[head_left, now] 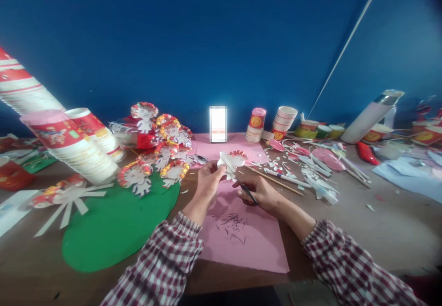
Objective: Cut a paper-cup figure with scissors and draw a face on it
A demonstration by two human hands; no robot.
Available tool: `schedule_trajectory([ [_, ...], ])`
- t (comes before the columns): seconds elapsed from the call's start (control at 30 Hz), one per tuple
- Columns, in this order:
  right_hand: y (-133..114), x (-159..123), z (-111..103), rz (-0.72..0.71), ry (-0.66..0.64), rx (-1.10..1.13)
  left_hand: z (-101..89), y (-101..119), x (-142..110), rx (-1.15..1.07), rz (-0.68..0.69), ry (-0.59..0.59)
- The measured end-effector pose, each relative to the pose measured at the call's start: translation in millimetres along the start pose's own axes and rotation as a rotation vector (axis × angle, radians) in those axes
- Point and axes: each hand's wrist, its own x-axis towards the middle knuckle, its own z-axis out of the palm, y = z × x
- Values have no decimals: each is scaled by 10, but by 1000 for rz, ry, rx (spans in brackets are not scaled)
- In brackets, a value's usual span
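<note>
My left hand pinches a white paper cutout with a curled red and yellow rim at its top. In my right hand is a pair of scissors, its blades pointing up and left toward the cutout's lower edge. Whether the blades touch the paper is too small to tell. Both hands are above a pink sheet marked with dark scribbles. Several similar paper figures with red and yellow rims are piled to the left of my hands.
A green paper shape lies at left, near tall stacks of paper cups. Paper scraps, a thin wooden stick and a white marker are on the right. More cups stand by the blue wall.
</note>
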Motion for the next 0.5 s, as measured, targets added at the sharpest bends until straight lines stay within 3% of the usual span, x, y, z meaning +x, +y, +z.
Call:
schedule_trajectory([
  [0.5, 51, 27, -20, -33, -32, 51, 2, -19, 24, 17, 8, 30],
])
